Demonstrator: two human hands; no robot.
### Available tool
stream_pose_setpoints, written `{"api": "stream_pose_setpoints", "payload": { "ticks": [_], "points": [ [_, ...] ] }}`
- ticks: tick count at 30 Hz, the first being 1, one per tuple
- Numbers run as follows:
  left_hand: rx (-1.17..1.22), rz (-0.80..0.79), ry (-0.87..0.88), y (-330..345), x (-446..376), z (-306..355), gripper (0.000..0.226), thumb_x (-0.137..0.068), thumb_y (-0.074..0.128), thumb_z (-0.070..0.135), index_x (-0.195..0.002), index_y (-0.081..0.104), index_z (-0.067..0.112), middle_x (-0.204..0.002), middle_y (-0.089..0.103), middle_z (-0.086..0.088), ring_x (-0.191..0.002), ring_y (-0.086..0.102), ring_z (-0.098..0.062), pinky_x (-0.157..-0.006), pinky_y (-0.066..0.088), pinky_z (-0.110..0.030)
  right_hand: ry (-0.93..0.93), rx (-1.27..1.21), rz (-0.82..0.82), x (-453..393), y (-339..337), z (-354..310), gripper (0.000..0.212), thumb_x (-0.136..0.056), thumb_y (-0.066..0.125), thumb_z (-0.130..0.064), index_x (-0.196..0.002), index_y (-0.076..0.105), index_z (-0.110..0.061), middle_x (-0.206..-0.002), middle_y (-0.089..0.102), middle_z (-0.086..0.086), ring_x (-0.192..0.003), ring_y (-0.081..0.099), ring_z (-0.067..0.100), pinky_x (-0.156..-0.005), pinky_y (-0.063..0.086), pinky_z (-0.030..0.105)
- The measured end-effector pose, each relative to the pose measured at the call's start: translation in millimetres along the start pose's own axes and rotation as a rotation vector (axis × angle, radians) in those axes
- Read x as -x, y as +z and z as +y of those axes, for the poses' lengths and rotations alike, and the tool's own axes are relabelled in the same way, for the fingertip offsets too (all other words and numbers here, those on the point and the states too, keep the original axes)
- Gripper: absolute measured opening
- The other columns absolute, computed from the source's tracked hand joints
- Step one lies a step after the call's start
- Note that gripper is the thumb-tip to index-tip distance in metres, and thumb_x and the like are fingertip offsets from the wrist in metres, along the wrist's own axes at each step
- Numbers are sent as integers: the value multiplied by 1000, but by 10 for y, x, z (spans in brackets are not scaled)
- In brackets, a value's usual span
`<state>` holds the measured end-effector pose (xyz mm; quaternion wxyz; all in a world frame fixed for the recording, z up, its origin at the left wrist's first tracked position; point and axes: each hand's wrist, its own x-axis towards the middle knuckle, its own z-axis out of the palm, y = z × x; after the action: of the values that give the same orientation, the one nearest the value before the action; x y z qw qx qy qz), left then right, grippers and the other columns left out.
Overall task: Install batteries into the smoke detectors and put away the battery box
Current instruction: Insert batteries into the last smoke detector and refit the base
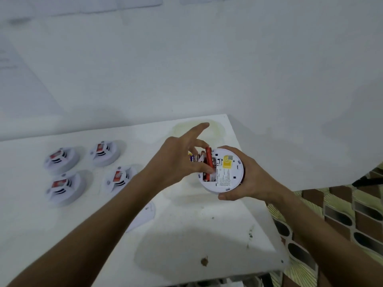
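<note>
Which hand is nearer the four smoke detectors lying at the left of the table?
Left. The left hand is just right of the four smoke detectors, pinching a red battery. The right hand is farther right, holding another detector.

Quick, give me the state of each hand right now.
Left hand: pinching a red battery at the smoke detector.
Right hand: gripping the smoke detector.

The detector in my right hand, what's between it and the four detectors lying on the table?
In the head view, only the left hand, pressing a red battery into the held detector; otherwise bare white table.
</note>
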<state>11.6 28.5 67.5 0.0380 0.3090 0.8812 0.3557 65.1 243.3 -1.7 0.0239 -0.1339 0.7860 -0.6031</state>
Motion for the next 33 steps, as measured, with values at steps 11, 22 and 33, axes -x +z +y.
{"api": "stream_pose_setpoints", "payload": {
  "ticks": [11,22,33],
  "points": [
    [-240,-122,33,-438,491,-243,100,-75,75,53,-151,10,40,-136,57,14,-113,58,-8,-95,48,-23,-30,-44,-131,-394,466,-175,93,-51,92,-4,-131,51,-29,-119,64,-9,-114,61,14,-84,56,28],
    [-98,13,-61,-566,846,-477,109,-64,85,46,-139,6,59,-135,56,13,-114,52,-3,-81,36,6,-69,-18,-240,-615,774,-258,90,-56,90,9,-131,50,-20,-120,63,-13,-116,59,11,-87,53,21],
    [-38,63,-80,-561,925,-667,101,-67,84,41,-135,11,59,-117,63,27,-107,58,2,-77,39,4,-53,2,-263,-736,881,-248,91,-55,90,-4,-133,49,-26,-122,62,-17,-118,57,8,-91,53,22]
  ]
}}
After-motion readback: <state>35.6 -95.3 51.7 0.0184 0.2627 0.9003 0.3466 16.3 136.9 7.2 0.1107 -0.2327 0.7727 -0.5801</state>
